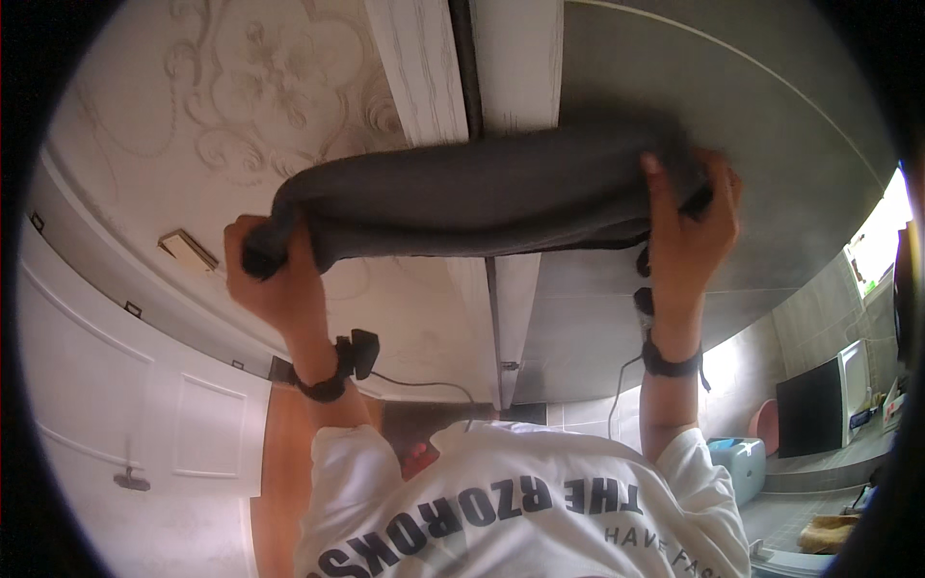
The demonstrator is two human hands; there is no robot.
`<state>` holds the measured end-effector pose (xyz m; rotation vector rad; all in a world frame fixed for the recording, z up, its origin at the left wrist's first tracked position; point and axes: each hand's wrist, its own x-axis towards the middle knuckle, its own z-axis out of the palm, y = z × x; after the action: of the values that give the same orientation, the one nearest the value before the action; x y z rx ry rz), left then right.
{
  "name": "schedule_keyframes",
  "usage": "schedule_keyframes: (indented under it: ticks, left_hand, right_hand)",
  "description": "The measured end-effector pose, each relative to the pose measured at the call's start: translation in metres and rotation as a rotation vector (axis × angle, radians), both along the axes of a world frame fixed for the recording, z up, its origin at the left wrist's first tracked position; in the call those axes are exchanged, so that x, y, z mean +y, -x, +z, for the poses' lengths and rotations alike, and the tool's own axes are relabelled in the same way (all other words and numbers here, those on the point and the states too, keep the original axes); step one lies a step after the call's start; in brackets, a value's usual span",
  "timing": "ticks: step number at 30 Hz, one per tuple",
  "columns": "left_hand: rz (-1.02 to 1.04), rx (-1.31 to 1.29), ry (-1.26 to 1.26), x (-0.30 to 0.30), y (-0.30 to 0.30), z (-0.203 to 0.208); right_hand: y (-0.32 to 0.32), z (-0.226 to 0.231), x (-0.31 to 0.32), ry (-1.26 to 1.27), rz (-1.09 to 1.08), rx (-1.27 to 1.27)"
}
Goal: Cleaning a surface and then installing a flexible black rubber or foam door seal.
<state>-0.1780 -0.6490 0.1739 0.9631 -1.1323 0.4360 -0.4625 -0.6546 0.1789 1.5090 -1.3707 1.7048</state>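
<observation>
A long, soft, dark grey piece of fabric is held stretched crosswise between two bare hands, in front of a cream panel with raised scroll ornament and a smooth grey panel. Its left end is grasped by the left grip, with the fingers and thumb closed around it; its right end is pinched by the right grip, with the thumb laid on the near face. A sag is formed along the lower edge. Black straps are worn at both wrists. At lower left, a white panelled door is seen.
</observation>
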Motion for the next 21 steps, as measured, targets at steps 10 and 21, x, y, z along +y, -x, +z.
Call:
schedule_keyframes:
  ticks: [10,21]
  left_hand:
    - [-0.095,0.122,-0.242,0.013,-0.007,-0.066]
    - [-0.198,0.04,-0.305,0.02,0.032,-0.127]
  right_hand:
    - [-0.014,-0.047,-0.002,-0.006,0.044,-0.067]
    - [0.017,-0.139,0.013,-0.142,0.092,-0.312]
